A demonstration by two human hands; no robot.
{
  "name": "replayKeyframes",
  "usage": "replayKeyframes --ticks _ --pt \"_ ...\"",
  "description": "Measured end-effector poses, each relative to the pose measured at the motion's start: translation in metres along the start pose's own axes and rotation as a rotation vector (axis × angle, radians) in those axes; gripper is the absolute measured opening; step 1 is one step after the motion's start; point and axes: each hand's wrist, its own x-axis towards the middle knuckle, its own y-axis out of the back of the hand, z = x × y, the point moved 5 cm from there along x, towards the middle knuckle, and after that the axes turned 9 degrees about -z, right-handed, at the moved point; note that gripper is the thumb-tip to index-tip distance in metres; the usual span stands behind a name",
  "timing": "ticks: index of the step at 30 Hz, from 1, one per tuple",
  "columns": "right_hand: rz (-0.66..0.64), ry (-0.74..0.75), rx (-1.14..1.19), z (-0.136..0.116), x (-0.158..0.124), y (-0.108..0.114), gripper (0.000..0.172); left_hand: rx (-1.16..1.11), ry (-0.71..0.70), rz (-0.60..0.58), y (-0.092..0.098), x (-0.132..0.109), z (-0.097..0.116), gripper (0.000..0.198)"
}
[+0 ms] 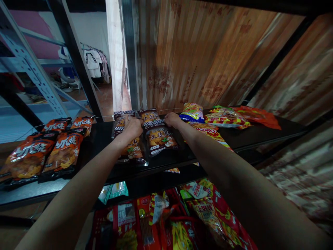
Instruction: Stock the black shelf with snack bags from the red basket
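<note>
Head view, looking down along both forearms. Behind everything stands a rust-stained corrugated metal wall [208, 55]. In front of it runs a flat black shelf board [101, 142] carrying three groups of goods. On the lower level lies a heap of red and yellow plastic packets [208, 215], too overlapped to count. At the left end of the shelf are glossy orange-and-black snack bags [28, 156]; at least four can be counted, lying flat and overlapping. At the centre are the dark brown snack packets [160, 139], glossy plastic with a black-and-white chequered band across the top and a printed picture of pale food pieces; four are visible, two at the back just beside the wall and two in front, partly overlapping. At the right end lie one blue-and-yellow packet [192, 111], one yellow, red and green striped packet [226, 118], one plain orange packet [260, 118] and one yellow-and-red packet [212, 133] partly under the right forearm. The left hand [132, 128] rests knuckles up on the front left brown packet, fingers curled under; whether it grips cannot be told. The right hand [173, 119] lies at the chequered top edge of the front right packet, fingers bent down onto it; its hold cannot be told either.
</note>
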Motion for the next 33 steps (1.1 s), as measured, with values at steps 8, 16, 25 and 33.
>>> replayKeyframes --ticks 8,16,25,33 --pt "0.136 0.414 -0.446 -0.045 -0.05 -0.01 0.035 0.097 -0.068 -0.021 -0.011 -0.017 -0.001 0.031" --pt "-0.009 0.38 -0.59 -0.046 -0.073 -0.031 0.052 0.098 -0.12 -0.004 -0.022 -0.015 -0.001 0.029" --pt "-0.047 0.371 -0.527 -0.033 -0.061 -0.03 0.052 0.078 -0.11 0.029 -0.027 -0.013 0.003 0.029" --pt "0.013 0.291 -0.462 -0.037 -0.057 -0.025 0.053 0.111 -0.105 0.06 -0.019 -0.016 0.004 0.029"
